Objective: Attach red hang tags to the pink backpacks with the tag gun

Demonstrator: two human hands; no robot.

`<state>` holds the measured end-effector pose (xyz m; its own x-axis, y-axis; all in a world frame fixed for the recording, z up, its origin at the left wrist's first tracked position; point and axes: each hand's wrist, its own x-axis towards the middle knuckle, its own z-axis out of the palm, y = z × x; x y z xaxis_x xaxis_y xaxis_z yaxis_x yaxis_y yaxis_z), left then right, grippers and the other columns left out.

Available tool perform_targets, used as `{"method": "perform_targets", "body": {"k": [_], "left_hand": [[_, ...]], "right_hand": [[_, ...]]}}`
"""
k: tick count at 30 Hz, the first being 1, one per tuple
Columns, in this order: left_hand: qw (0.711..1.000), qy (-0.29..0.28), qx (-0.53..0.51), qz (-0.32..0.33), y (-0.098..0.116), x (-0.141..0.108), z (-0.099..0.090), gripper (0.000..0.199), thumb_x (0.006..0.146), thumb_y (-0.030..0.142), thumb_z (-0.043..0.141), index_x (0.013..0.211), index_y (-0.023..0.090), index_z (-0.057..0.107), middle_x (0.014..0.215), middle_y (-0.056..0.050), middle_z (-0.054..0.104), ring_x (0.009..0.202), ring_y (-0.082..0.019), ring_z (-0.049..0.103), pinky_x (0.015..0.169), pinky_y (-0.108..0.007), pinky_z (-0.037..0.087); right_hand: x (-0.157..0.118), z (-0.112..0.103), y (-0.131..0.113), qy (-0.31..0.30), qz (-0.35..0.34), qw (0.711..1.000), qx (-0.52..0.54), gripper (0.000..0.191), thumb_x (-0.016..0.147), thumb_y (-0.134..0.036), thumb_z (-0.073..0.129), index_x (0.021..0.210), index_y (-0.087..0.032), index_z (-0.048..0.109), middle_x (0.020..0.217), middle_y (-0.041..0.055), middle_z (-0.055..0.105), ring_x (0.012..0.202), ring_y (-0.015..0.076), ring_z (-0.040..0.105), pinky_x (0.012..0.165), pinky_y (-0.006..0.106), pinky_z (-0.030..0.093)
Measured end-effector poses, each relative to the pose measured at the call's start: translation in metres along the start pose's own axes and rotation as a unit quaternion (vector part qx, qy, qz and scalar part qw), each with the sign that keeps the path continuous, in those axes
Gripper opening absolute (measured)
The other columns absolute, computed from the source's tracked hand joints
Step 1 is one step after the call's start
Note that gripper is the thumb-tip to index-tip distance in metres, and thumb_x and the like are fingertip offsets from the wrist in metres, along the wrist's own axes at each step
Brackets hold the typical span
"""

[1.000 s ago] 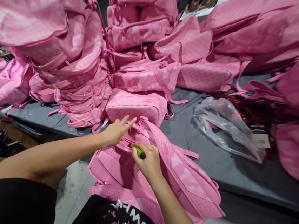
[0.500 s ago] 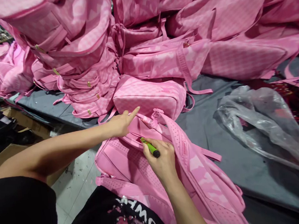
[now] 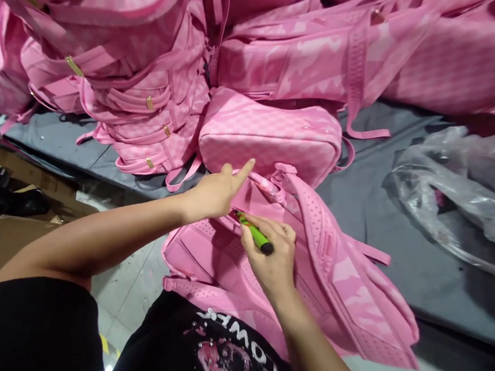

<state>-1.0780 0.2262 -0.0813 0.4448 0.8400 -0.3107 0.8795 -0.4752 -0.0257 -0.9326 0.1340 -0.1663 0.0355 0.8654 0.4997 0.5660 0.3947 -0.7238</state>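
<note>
In my right hand (image 3: 273, 250) I grip a stubby green marker-like tool (image 3: 254, 231) with a black rear end and a dark tip; I cannot tell its exact kind. The tip meets the upper back of a pink backpack (image 3: 358, 297), just below its top handle (image 3: 267, 186). My left hand (image 3: 213, 193) is closed at the backpack's top edge, index finger stretched out towards the handle, the other fingers mostly hidden underneath. The backpack lies with its dotted back panel and straps facing up, its lower part over my lap.
Pink checked backpacks stand in a tall stack (image 3: 134, 97) on the grey-covered table (image 3: 362, 192). Another pink bag (image 3: 269, 142) sits just beyond my hands, more behind it. A clear plastic bag (image 3: 462, 188) lies right; a cardboard box (image 3: 12, 240) stands left.
My view has tipped down and moved closer, so the things appear larger. The tool has turned steeper, its dark tip now showing beside my left hand. Both hands stay at the backpack's top.
</note>
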Motion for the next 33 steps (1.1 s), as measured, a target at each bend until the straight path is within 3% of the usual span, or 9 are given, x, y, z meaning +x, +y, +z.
{"method": "perform_targets", "body": {"k": [7, 13, 20, 33], "left_hand": [[1.0, -0.022, 0.0, -0.019, 0.001, 0.007, -0.001, 0.096, 0.082, 0.008, 0.054, 0.157, 0.018, -0.005, 0.122, -0.018, 0.047, 0.084, -0.021, 0.065, 0.068, -0.028, 0.047], [1.0, 0.004, -0.007, -0.006, -0.002, 0.006, 0.002, 0.092, 0.085, 0.013, 0.052, 0.157, 0.02, -0.004, 0.123, -0.017, 0.047, 0.089, -0.022, 0.064, 0.074, -0.029, 0.049], [1.0, -0.019, -0.006, -0.022, 0.003, 0.01, 0.0, 0.098, 0.082, 0.013, 0.058, 0.156, 0.018, -0.007, 0.125, -0.019, 0.045, 0.093, -0.024, 0.064, 0.076, -0.031, 0.05], [0.998, -0.063, 0.002, -0.02, 0.005, 0.01, -0.009, 0.099, 0.083, 0.01, 0.056, 0.155, 0.017, -0.012, 0.131, -0.022, 0.042, 0.101, -0.028, 0.065, 0.081, -0.033, 0.051]], "right_hand": [[0.001, 0.0, -0.005, -0.004, 0.006, 0.999, -0.048, 0.017, 0.089, -0.028, 0.063, 0.102, -0.021, 0.071, 0.094, 0.0049, 0.076, 0.086, 0.0204, 0.069, 0.09, 0.04, 0.039], [0.002, -0.005, -0.007, -0.048, 0.055, 0.997, -0.025, 0.019, 0.089, -0.032, 0.062, 0.102, -0.023, 0.072, 0.097, 0.0048, 0.076, 0.09, 0.0219, 0.068, 0.093, 0.042, 0.04], [0.009, -0.01, -0.014, -0.083, 0.07, 0.994, -0.021, 0.02, 0.087, -0.03, 0.061, 0.102, -0.023, 0.073, 0.098, 0.0049, 0.076, 0.09, 0.0231, 0.069, 0.092, 0.043, 0.042], [0.011, -0.008, -0.014, -0.089, 0.061, 0.994, 0.001, 0.02, 0.087, -0.028, 0.063, 0.104, -0.024, 0.072, 0.104, 0.0042, 0.076, 0.095, 0.0217, 0.069, 0.095, 0.044, 0.042]]}}
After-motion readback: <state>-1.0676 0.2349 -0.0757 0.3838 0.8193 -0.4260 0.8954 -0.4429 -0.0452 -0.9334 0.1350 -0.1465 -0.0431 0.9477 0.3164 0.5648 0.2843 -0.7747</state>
